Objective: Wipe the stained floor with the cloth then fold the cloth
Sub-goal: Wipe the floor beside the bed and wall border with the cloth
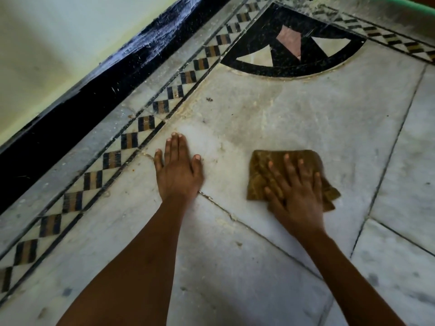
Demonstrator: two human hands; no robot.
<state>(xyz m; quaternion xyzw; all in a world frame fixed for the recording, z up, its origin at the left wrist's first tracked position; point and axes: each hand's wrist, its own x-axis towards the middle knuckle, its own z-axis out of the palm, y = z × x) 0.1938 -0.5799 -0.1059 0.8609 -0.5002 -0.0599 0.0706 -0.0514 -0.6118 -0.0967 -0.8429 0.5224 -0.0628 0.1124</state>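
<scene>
Right hand [297,191] is pressing the brown cloth [263,170] flat, fingers spread; left hand [179,170] is lying released, palm-down on the floor [306,114].

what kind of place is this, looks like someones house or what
Probably a room in a house, seen at floor level near a corner. The marble floor has a checkered inlay border and a black fan-shaped motif, and a painted wall with a black skirting runs alongside.
</scene>
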